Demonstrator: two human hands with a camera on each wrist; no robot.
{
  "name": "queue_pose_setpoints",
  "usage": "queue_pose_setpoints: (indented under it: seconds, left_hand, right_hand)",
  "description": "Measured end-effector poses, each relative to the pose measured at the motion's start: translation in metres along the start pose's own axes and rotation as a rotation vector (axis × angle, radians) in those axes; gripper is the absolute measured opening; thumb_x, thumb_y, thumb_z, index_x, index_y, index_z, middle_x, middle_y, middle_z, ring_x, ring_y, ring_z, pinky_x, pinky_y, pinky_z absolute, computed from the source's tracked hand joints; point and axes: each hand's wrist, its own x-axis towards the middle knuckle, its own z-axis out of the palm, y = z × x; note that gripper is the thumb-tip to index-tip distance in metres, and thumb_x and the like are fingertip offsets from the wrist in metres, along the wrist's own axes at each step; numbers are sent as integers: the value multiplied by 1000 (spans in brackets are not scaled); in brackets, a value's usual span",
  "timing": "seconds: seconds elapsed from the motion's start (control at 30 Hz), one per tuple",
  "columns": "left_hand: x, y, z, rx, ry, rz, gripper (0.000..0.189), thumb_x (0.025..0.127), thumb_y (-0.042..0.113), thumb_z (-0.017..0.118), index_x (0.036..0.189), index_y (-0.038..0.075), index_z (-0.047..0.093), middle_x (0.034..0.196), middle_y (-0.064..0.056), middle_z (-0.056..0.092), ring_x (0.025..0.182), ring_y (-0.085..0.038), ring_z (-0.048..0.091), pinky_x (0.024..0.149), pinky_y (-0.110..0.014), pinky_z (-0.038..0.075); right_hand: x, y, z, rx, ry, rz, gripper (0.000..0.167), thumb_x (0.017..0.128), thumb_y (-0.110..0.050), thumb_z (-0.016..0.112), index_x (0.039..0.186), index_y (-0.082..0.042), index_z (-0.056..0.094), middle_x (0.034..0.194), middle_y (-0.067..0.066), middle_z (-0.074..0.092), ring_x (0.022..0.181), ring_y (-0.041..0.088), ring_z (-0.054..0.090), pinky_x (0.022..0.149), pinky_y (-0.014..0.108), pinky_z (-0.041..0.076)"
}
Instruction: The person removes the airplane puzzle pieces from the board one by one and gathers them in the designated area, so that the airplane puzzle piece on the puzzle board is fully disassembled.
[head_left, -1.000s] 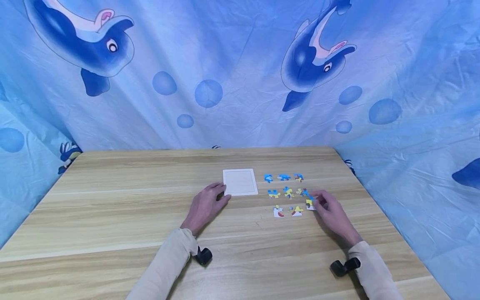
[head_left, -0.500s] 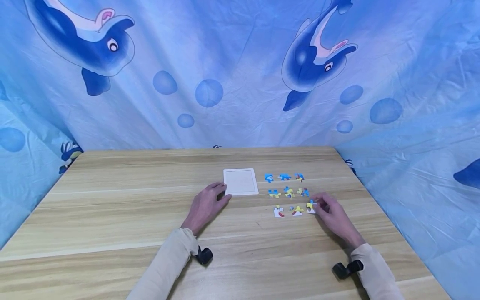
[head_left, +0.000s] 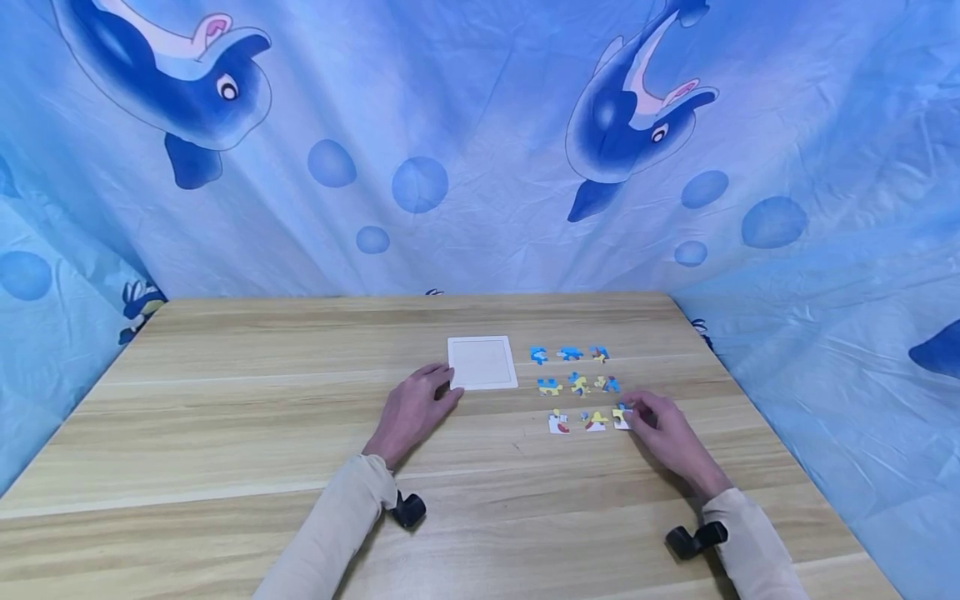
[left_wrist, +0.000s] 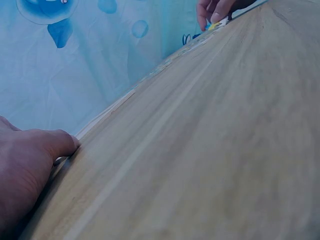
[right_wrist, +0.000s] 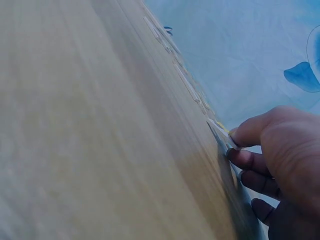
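Observation:
At the right end of the nearest row, my right hand (head_left: 667,435) pinches a jigsaw piece (head_left: 621,417) coloured yellow, white and blue. The right wrist view shows its thumb and forefinger on the edge of this piece (right_wrist: 220,128), low over the table; the other fingers are bent below. My left hand (head_left: 411,412) rests on the table with relaxed fingers, fingertips and thumb at the left edge of a square white puzzle tray (head_left: 480,387). Other jigsaw pieces (head_left: 578,383) in blue, yellow, white and red lie separately in three rows right of the tray.
The wooden table (head_left: 225,400) ends at a blue dolphin-print curtain (head_left: 480,233) behind and on both sides. A black wrist camera (head_left: 408,511) sits on the left cuff, and another black camera (head_left: 696,540) on the right.
My right hand has come slightly nearer to me with its jigsaw piece, from beside the middle row to the end of the nearest row. The left hand stays at the tray.

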Motion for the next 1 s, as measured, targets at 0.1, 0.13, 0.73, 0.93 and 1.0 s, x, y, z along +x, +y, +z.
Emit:
queue_pose_setpoints:
  seconds: [0.1,0.13,0.73,0.93,1.0]
  left_hand:
    - [0,0,0,-2,2,-1,35,96,26,75,122,2,75,129,-20,69,120,-37,65,95,-52,56]
    - [0,0,0,-1,2,-1,35,96,26,75,122,2,75,129,-20,69,120,-37,65,95,-52,56]
    - [-1,0,1,9,6,7,35,96,26,75,122,2,75,128,-20,69,119,-37,66,93,-52,56]
    - [0,1,0,4,-6,-3,37,96,27,75,123,2,75,129,-20,69,120,-37,65,95,-51,56]
    - [0,1,0,3,-3,-2,37,96,27,75,123,2,75,129,-20,69,120,-37,65,95,-51,56]
  right_hand:
    - [0,0,0,-14,0,-16,21,99,3,64,119,4,68,90,8,63,83,18,55,73,30,47]
    - [0,0,0,-21,-1,-17,21,99,3,64,119,4,68,91,7,63,84,18,55,74,31,47]
    - [0,-1,3,-293,1,-48,22,97,-4,69,119,1,69,98,7,66,94,28,54,78,43,45]
    - [0,3,4,-282,-9,-29,23,98,-5,68,121,0,68,101,8,63,99,30,54,80,44,46]
    - [0,4,4,-278,-7,-34,23,98,-4,67,121,1,68,102,9,63,99,30,53,79,44,46]
